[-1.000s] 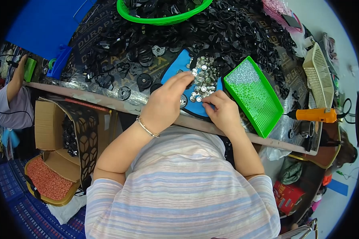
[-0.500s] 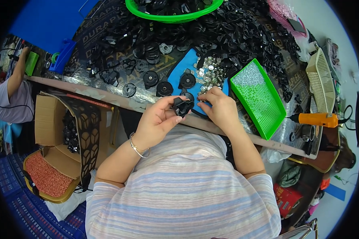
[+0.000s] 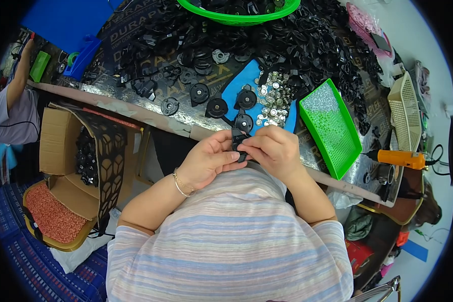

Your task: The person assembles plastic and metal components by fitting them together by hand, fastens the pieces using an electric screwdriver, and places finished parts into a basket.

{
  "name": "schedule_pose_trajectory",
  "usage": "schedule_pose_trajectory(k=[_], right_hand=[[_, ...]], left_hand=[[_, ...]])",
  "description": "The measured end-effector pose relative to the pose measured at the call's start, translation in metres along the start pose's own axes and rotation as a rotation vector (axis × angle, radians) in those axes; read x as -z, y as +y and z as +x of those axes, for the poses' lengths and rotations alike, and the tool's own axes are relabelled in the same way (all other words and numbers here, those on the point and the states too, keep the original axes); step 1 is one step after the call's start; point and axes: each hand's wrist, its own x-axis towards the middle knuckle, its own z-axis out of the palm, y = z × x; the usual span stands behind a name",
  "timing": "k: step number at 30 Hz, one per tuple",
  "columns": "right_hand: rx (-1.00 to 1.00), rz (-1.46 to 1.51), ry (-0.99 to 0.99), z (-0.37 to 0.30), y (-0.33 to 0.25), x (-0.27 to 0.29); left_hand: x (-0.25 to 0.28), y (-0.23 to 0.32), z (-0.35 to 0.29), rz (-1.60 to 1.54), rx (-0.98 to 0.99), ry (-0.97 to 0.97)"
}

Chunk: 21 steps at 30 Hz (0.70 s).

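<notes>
My left hand (image 3: 212, 157) is closed around a black plastic part (image 3: 238, 136), held just in front of the table's near edge. My right hand (image 3: 276, 150) meets it there, thumb and fingers pinched together against the part; whatever lies between those fingertips is hidden. Beyond the hands, a blue sheet (image 3: 235, 86) bears a spread of small silvery metal pieces (image 3: 273, 98). Round black parts with a central hub, such as one black disc part (image 3: 246, 99), lie on the sheet and to its left.
A green perforated tray (image 3: 357, 147) with tiny silvery bits stands on the right, near an orange-handled tool (image 3: 400, 159). A heap of black parts (image 3: 307, 45) covers the back, below a green basket (image 3: 226, 20). At left is an open cardboard box (image 3: 54, 143); another person's arm (image 3: 21, 75) shows beyond.
My right hand has come away from the metal pieces, back to the black part in my left hand. Both hands are now together and nearer my body. The view has shifted slightly.
</notes>
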Motion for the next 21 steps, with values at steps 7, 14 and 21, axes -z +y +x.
schedule_pose_trajectory(k=[7,14,21], right_hand=[[0.051,-0.016,-0.077,0.001,0.002,-0.001],[0.030,0.045,-0.094,0.011,-0.004,-0.004],[-0.099,0.076,-0.117,0.022,-0.010,-0.011]], left_hand=[[-0.001,0.002,-0.006,0.051,-0.069,0.001],[0.004,0.007,-0.010,0.079,-0.116,0.013],[0.015,0.009,-0.012,0.255,-0.271,0.044]])
